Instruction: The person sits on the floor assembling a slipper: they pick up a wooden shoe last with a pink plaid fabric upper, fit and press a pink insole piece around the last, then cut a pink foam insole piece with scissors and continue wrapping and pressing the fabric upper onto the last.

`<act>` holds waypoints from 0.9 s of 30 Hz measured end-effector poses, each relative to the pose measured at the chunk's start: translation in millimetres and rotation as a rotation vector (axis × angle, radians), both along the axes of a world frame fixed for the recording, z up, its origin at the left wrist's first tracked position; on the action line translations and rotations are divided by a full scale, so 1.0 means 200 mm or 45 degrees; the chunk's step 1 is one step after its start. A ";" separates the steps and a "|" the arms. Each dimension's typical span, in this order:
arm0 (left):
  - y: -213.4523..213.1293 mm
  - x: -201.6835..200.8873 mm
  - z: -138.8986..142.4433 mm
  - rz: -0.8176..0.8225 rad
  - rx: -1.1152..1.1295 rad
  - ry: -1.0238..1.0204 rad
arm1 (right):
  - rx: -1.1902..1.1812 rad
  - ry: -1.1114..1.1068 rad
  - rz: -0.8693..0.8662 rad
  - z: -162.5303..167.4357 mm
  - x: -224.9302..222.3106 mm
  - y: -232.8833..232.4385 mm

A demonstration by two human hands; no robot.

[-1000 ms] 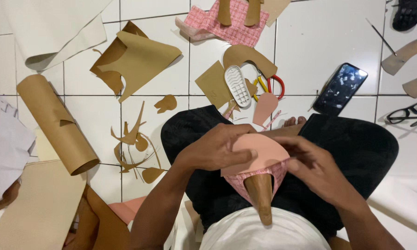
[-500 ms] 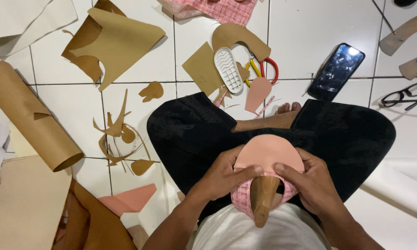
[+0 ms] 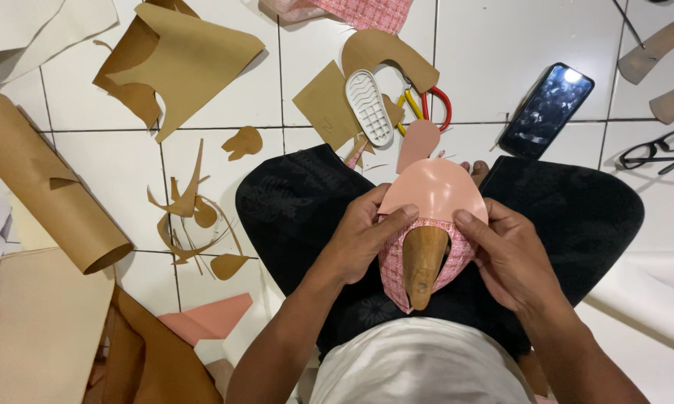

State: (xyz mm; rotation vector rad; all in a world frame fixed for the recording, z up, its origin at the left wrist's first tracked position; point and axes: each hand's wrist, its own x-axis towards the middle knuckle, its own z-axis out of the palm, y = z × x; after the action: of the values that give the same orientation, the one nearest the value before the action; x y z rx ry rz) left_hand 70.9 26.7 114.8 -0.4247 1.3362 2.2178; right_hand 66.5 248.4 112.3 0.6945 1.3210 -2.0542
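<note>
While both hands (image 3: 434,243) grip the pink shoe upper (image 3: 430,224), scissors (image 3: 427,108) and phone (image 3: 546,110) lie beyond.

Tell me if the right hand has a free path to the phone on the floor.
Probably yes. The right hand grips the pink shoe piece, but only the bent knee and bare tile lie before the phone.

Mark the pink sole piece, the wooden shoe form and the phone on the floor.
pink sole piece (image 3: 433,191): head view, middle of its smooth face.
wooden shoe form (image 3: 424,262): head view, middle of the bare wood.
phone (image 3: 546,111): head view, centre of its dark screen.
</note>
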 end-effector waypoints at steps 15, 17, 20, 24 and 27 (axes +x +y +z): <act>0.00 0.02 -0.01 0.077 0.277 0.048 | -0.031 0.215 -0.163 -0.06 0.02 0.02; 0.01 0.01 -0.01 0.126 0.266 0.071 | 0.103 0.367 -0.175 -0.05 0.01 0.00; 0.02 0.00 -0.01 0.174 0.271 0.057 | 0.234 0.550 -0.139 -0.03 -0.02 -0.03; 0.02 -0.01 -0.01 0.195 0.208 0.056 | 0.150 0.324 -0.062 -0.02 -0.09 -0.03; 0.02 -0.03 -0.02 0.202 0.167 -0.017 | 0.041 0.135 -0.007 -0.03 -0.14 -0.02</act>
State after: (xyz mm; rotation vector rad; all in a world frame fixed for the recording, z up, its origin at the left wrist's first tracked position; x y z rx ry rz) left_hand 64.0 29.9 110.5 -0.5119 1.1777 2.4112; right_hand 38.2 243.7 107.0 0.6111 1.4151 -2.1038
